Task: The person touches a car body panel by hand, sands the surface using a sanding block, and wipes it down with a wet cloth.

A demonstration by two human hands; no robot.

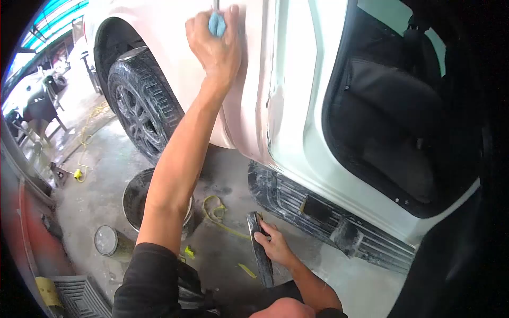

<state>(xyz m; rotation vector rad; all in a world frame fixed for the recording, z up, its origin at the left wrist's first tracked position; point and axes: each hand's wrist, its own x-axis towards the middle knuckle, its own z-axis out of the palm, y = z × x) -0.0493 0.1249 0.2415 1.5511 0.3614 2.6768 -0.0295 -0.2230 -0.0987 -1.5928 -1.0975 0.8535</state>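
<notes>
Low and close, holding in the right hand (274,245) a long dark block (262,259), raised above the floor (95,196) near the end of the running board (291,200). Thumb lying along one long side, other fingers curled on the opposite side and partly hidden; cannot tell how tightly pressed. Likely light and stiff, judging by the slim, straight shape; perhaps slippery if wet or dusty. Best taken near mid-length, across the narrow width, thumb opposite fingers, to keep both ends from tipping.

Farther up, reaching with the left hand (214,53) to the pale panel (164,26), well above the lower edge. Pinching a blue pad (217,25) between bent fingers and, apparently, the thumb. Probably soft, light and easily squeezed; better gripped by the sides. Cannot tell sponge from folded cloth.

Beyond, down on the floor: a bucket (126,204), partly hidden by the left arm (180,159), with a small can (106,240) beside and a yellow cord (233,231) near the running board. Farther off, past the panel's lower edge, a dusty wheel (143,114).
</notes>
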